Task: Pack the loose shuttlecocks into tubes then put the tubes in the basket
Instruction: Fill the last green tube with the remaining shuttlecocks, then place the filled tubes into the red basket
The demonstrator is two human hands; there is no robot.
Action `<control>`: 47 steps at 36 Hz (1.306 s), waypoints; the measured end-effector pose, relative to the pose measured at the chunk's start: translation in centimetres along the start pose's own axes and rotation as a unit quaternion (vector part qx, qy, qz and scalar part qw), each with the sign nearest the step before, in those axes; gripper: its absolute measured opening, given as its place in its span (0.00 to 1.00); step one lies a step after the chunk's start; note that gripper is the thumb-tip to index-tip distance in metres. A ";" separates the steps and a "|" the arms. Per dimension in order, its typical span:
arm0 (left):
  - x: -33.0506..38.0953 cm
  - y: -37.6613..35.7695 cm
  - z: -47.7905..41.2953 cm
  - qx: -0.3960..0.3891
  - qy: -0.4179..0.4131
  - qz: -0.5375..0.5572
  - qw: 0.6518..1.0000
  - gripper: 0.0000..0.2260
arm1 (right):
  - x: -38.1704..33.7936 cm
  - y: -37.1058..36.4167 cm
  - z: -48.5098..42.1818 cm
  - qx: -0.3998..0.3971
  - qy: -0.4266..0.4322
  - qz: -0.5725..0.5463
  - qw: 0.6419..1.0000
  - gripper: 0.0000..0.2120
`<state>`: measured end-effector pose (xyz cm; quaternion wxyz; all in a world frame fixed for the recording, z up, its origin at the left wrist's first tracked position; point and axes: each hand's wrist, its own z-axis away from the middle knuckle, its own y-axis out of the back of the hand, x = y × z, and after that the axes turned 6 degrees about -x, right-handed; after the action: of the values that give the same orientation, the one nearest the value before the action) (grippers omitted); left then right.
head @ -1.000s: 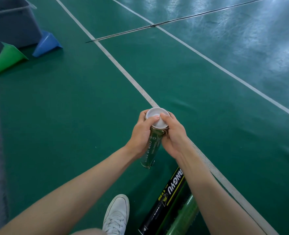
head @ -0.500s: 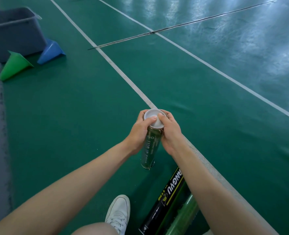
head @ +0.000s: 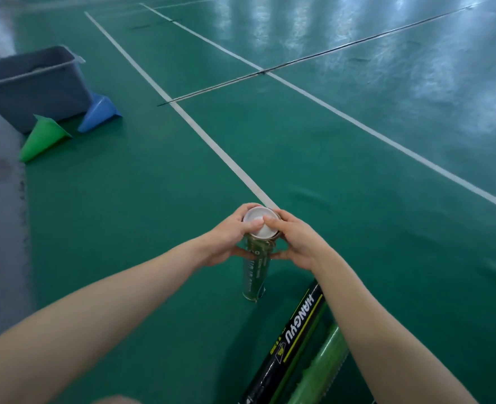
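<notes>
Far left on the court floor (head: 153, 199), grey basket (head: 34, 83) stands open, a green cone (head: 44, 137) and a blue cone (head: 98, 115) just beside it; well apart from the hands. Centre: green tube (head: 255, 272) upright on the floor, left hand (head: 229, 240) and right hand (head: 293, 243) both wrapped round its top, thumbs on the white cap (head: 260, 225). Step looks like seating the cap. Next: lift the tube and carry it left to the basket. Lower right, black tube (head: 293, 339) and second green tube (head: 319, 371) lie flat.
</notes>
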<state>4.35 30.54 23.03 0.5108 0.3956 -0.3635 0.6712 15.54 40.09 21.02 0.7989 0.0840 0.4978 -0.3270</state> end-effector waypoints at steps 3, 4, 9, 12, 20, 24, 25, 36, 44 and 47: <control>-0.5 0.4 -0.9 0.000 -0.008 0.029 1.000 0.11 | 0.3 0.2 -0.8 -0.003 0.000 -0.015 1.000 0.10; -0.8 0.6 -1.0 -0.001 -0.007 0.037 0.999 0.12 | 0.4 0.2 -1.0 -0.006 -0.004 -0.018 1.000 0.11; -1.6 1.5 -0.4 0.002 0.026 0.088 0.996 0.15 | 0.7 -0.5 -0.9 -0.024 -0.002 -0.024 0.999 0.12; -1.7 1.4 -0.1 0.024 0.008 0.076 0.997 0.13 | 0.8 -1.0 -0.6 -0.017 0.007 -0.024 1.000 0.12; -2.8 0.8 0.0 0.029 -0.036 0.056 0.997 0.11 | 2.4 -1.8 0.1 0.057 0.062 -0.034 0.996 0.10; -3.5 -0.3 0.9 0.005 -0.066 0.023 0.998 0.09 | 3.9 -1.1 1.6 0.050 0.055 -0.075 0.994 0.14; -3.7 -0.7 1.2 -0.007 -0.077 0.020 0.997 0.09 | 4.3 -0.9 2.1 0.058 0.053 -0.089 0.993 0.16; -8.5 -1.0 2.4 -0.124 -0.218 -0.187 0.950 0.20 | 7.8 1.3 3.1 0.066 -0.057 -0.184 0.979 0.33; -16.3 -2.2 3.8 -0.136 -0.253 -0.293 0.912 0.20 | 14.1 -0.8 4.6 0.138 -0.032 -0.214 0.967 0.15; -16.2 -2.6 5.7 -0.138 -0.189 -0.220 0.947 0.19 | 15.3 -1.3 6.8 0.175 0.000 -0.214 0.961 0.15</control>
<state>10.50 19.57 11.00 0.6173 0.5110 -0.4462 0.3986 24.22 29.23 11.60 0.6833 0.1139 0.4390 -0.5722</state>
